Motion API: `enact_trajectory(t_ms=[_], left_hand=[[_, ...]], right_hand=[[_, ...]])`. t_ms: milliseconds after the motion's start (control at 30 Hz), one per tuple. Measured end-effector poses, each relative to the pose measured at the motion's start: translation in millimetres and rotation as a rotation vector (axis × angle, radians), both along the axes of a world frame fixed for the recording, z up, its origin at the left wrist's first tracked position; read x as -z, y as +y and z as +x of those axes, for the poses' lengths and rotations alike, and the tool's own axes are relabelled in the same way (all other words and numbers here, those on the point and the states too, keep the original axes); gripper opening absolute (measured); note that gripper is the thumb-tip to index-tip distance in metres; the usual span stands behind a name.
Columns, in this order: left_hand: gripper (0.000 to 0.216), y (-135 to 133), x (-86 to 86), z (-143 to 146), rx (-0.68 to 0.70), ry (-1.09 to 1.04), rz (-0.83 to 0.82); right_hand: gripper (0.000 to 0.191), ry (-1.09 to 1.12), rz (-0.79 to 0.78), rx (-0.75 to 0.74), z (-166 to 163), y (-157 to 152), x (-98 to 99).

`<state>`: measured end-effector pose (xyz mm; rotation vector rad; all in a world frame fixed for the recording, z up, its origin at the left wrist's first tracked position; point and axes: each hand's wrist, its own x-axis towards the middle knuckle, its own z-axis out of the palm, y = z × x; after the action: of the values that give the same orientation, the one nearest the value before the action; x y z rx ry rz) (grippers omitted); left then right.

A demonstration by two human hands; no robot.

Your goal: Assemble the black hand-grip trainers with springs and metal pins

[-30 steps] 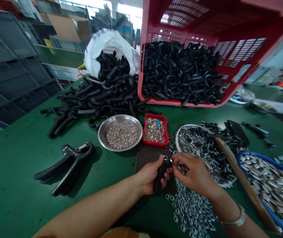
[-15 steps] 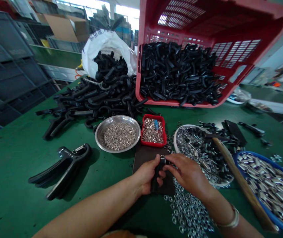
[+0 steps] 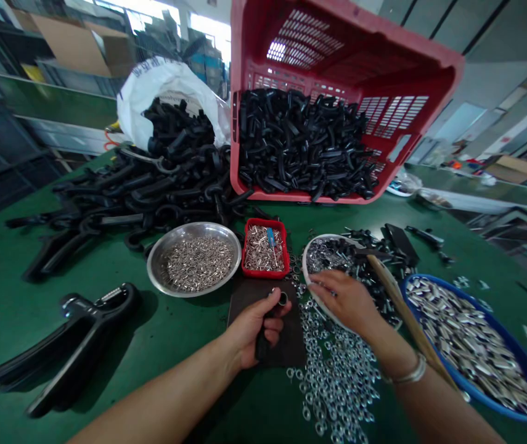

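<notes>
My left hand (image 3: 253, 327) is wrapped round a black plastic handle part (image 3: 270, 320), held upright on a dark mat (image 3: 286, 345); a small metal ring shows at the part's top end. My right hand (image 3: 347, 299) has moved off it and reaches over the rim of a white bowl (image 3: 307, 262) of small metal and black parts, fingers curled downward into the pile. What those fingers hold is hidden. A heap of loose metal washers (image 3: 337, 376) lies under my right wrist.
A steel dish of small pins (image 3: 193, 259) and a red tray of pins (image 3: 263, 248) stand beyond the mat. A tipped red crate (image 3: 337, 68) and a white sack (image 3: 161, 86) spill black handles. A hammer handle (image 3: 406, 314), a blue bowl (image 3: 476, 345) and an assembled gripper (image 3: 73, 345) lie nearby.
My right hand has left the black part and moved right to the white bowl. My left hand keeps the part on the mat. The view has swung to the right.
</notes>
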<state>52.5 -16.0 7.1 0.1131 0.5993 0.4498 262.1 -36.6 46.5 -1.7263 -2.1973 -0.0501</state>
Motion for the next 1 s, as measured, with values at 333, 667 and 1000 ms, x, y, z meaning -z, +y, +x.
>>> enact_trajectory(t_ms=[333, 667, 1000], left_hand=[[0.027, 2.0, 4.9, -3.6, 0.005, -0.103, -0.015], [0.028, 3.3, 6.2, -4.0, 0.023, -0.157, 0.001], [0.058, 2.8, 9.7, -16.7, -0.030, -0.200, 0.558]], right_hand=[[0.030, -0.233, -0.161, 0.103, 94.0, 37.2, 1.2], [0.026, 0.661, -0.133, 0.044, -49.1, -23.1, -14.9], [0.029, -0.056, 0.354, -0.279, -100.6, -49.3, -17.3]])
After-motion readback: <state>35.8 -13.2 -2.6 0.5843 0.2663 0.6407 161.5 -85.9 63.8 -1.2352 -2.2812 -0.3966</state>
